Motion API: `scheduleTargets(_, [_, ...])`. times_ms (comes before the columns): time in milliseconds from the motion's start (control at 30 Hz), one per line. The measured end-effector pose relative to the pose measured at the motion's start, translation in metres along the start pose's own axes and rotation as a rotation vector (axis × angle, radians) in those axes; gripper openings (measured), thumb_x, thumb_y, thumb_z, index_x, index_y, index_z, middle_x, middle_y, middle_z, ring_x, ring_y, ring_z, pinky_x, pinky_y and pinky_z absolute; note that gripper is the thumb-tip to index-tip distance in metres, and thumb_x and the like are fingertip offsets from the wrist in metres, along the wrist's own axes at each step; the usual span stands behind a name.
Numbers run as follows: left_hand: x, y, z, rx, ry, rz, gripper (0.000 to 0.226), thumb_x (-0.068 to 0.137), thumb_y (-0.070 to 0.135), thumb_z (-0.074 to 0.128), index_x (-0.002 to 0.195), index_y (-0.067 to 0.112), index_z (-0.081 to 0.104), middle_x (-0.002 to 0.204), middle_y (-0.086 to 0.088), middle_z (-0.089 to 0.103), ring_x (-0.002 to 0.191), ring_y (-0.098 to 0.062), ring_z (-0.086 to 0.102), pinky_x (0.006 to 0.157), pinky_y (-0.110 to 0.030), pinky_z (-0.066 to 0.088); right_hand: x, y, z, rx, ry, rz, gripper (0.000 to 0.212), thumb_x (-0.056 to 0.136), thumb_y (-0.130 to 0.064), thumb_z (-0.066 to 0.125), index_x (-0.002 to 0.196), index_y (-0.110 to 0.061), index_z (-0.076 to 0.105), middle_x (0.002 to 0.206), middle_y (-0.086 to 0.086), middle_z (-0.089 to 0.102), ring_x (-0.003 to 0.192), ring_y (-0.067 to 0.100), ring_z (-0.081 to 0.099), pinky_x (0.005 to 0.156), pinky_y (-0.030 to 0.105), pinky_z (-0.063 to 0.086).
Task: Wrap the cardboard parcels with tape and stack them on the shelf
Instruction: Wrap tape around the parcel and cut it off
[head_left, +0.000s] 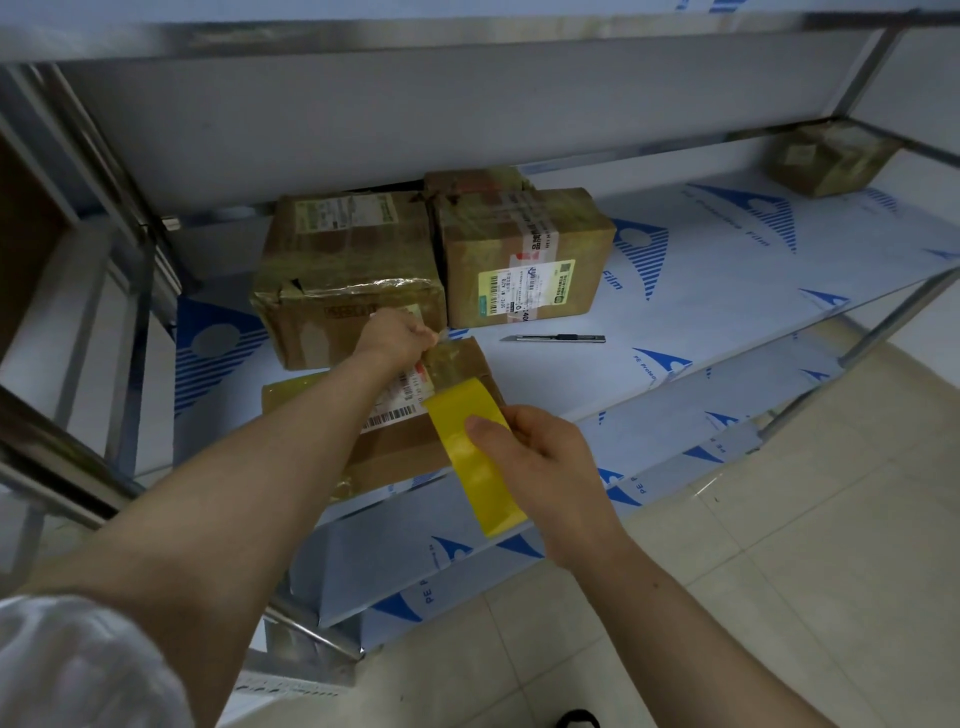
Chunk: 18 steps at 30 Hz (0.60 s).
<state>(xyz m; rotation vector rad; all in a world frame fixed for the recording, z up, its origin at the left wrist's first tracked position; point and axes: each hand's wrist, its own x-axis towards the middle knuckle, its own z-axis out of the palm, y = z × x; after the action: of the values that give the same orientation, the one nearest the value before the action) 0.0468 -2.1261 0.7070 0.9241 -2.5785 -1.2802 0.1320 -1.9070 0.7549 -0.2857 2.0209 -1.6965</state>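
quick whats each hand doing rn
Left hand: curled, gripping the far corner of the parcel.
Right hand: holding the yellow tape.

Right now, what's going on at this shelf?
A person is taping a cardboard parcel that lies at the front of the shelf. The left hand grips the parcel's far corner, while the right hand holds a yellow tape roll at its right edge. A box cutter lies on the shelf further right, and two taped boxes sit behind.

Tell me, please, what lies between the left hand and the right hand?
In the head view: the top of the cardboard parcel and the yellow tape that the right hand holds. The left hand grips the parcel's far edge.
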Motion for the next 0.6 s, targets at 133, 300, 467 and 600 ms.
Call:
scheduleTargets(133, [0.002, 0.005, -0.006, -0.044, -0.075, -0.067, 0.019, 0.086, 0.020, 0.069, 0.087, 0.002, 0.069, 0.083, -0.011, 0.064, 0.074, -0.022, 0.060, 0.083, -0.035, 0.051, 0.002, -0.003, -0.004, 0.039, -0.034, 0.006, 0.023, 0.089, -0.030, 0.064, 0.088, -0.008, 0.069, 0.091, 0.022, 0.066, 0.069, 0.018, 0.061, 0.063, 0.031, 0.052])
scheduleTargets(300, [0.005, 0.011, -0.012, 0.071, -0.152, -0.158, 0.032, 0.086, 0.030, 0.069, 0.098, 0.001, 0.064, 0.081, -0.010, 0.061, 0.068, -0.018, 0.055, 0.063, -0.029, 0.044, 0.004, -0.008, -0.003, 0.052, -0.020, 0.014, 0.027, 0.090, -0.032, 0.063, 0.088, -0.005, 0.070, 0.097, 0.029, 0.063, 0.072, 0.022, 0.057, 0.065, 0.032, 0.048])
scheduleTargets(467, [0.003, 0.006, -0.006, 0.226, -0.106, -0.136, 0.027, 0.096, 0.021, 0.050, 0.102, -0.002, 0.062, 0.100, -0.018, 0.065, 0.085, -0.028, 0.061, 0.066, -0.030, 0.043, 0.003, -0.006, -0.001, 0.060, -0.013, -0.001, 0.039, 0.090, -0.031, 0.063, 0.097, 0.007, 0.064, 0.104, 0.036, 0.056, 0.087, 0.050, 0.058, 0.068, 0.039, 0.050])
scheduleTargets(600, [-0.005, -0.005, 0.003, 0.315, 0.211, 0.003, 0.028, 0.098, 0.018, 0.041, 0.104, 0.002, 0.063, 0.108, -0.019, 0.065, 0.100, -0.035, 0.061, 0.073, -0.034, 0.043, 0.002, -0.005, -0.003, 0.071, -0.021, -0.012, 0.041, 0.089, -0.030, 0.063, 0.100, 0.010, 0.062, 0.106, 0.037, 0.055, 0.086, 0.051, 0.057, 0.068, 0.034, 0.045])
